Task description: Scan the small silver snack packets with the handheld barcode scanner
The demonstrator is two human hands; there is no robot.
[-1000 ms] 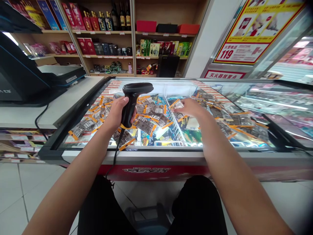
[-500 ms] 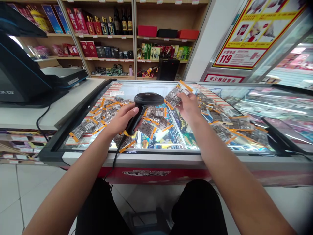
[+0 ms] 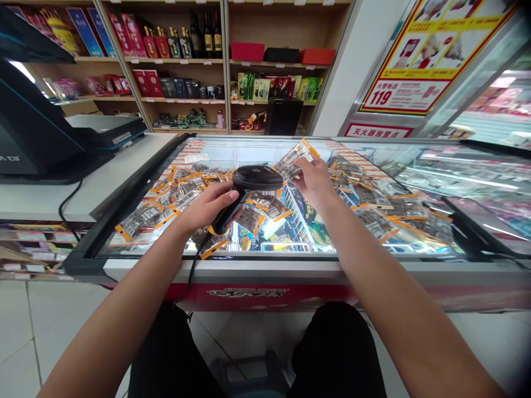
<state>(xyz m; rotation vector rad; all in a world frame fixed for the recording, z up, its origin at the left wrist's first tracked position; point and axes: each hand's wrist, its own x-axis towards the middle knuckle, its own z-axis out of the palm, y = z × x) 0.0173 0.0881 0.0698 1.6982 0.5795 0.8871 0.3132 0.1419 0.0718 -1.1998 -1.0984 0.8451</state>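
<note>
Over the glass lid of the chest freezer [image 3: 257, 264], the person's left hand [image 3: 207, 205] is wrapped around the grip of a black barcode scanner [image 3: 249, 188], its head tipped away toward the right. The right hand [image 3: 315, 179] pinches one clear, orange-edged packet [image 3: 292, 160] by its near end, long axis slanting up and away, just beyond the scanner's head. More such packets [image 3: 166, 204] lie scattered on the glass to both sides.

Bare forearms, no sleeves; black trousers [image 3: 332, 354].
</note>
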